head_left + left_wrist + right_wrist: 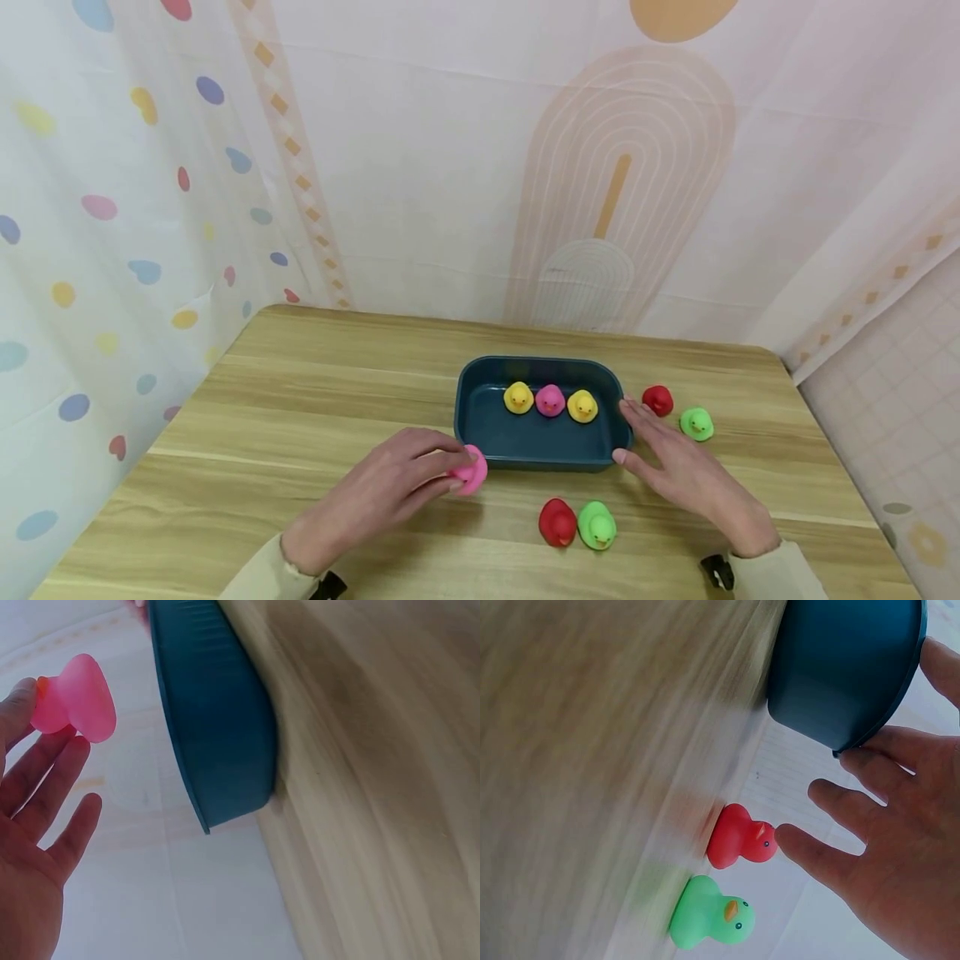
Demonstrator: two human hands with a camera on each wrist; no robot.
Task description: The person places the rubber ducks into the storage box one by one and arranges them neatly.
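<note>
My left hand (397,475) pinches a pink rubber duck (82,701) between thumb and fingertips, raised beside the near left corner of a dark teal tray (525,454). In the left wrist view the duck's flat underside faces the tray. With fingers spread, my right hand (682,467) touches the tray's right end at the rim; the right wrist view shows the fingertips (859,759) there. Inside the tray, a yellow duck (518,398), a pink duck (551,401) and another yellow duck (582,407) stand in a row along the back.
In front of the tray a red duck (558,522) and a green duck (597,525) stand side by side on the wooden table (315,383). Right of the tray, beyond my right hand, are another red duck (657,400) and green duck (697,424). A patterned curtain (420,167) hangs behind.
</note>
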